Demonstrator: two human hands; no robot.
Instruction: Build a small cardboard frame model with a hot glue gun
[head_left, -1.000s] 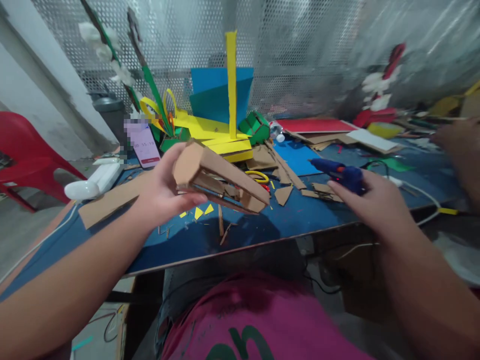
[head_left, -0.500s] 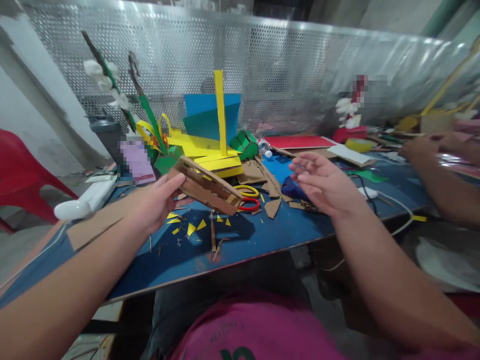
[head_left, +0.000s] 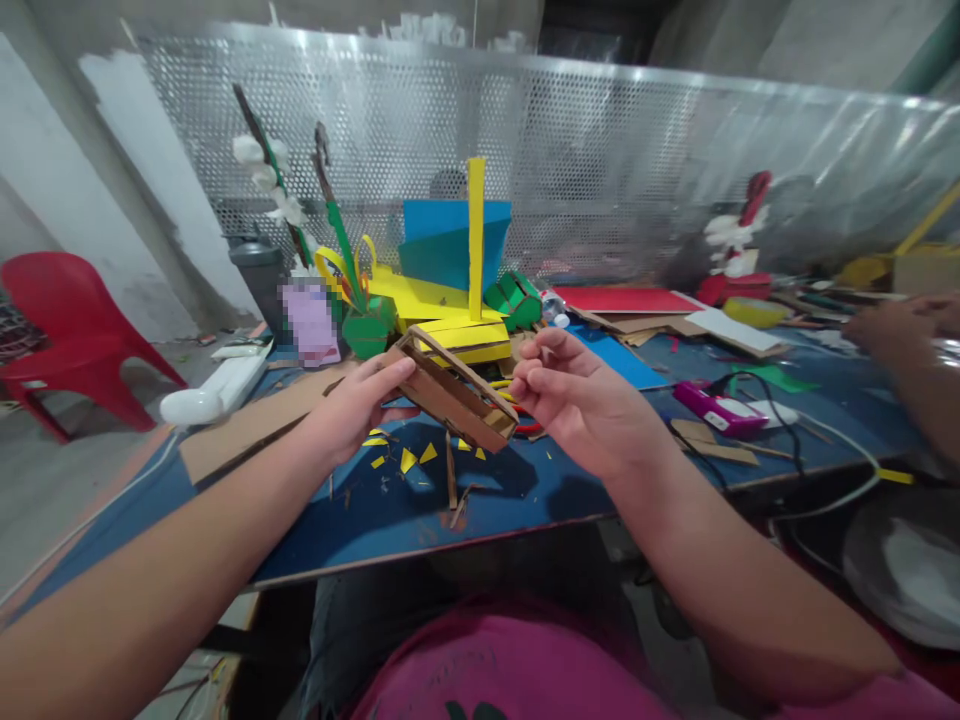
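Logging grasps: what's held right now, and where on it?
The left hand holds the open cardboard box by its left end, thumb on the side. Whether the right hand holds anything can't be told.

Red chair (head_left: 64,325) by wall (head_left: 142,170), concrete flr (head_left: 45,500).

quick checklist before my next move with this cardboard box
1. Left hand grips the cardboard box: ok, fingers and thumb at its near-left end.
2. Open side reachable: ok, the opening faces up.
3. Right hand close by: ok, fingertips bunched beside the box's right end.
4. Right fingertips free of anything small: cannot tell.
5. Table under the box free of bits: not ok, yellow scraps and a cardboard strip lie there.
6. Red-handled scissors away from the hands: not ok, mostly hidden behind the box and right hand.
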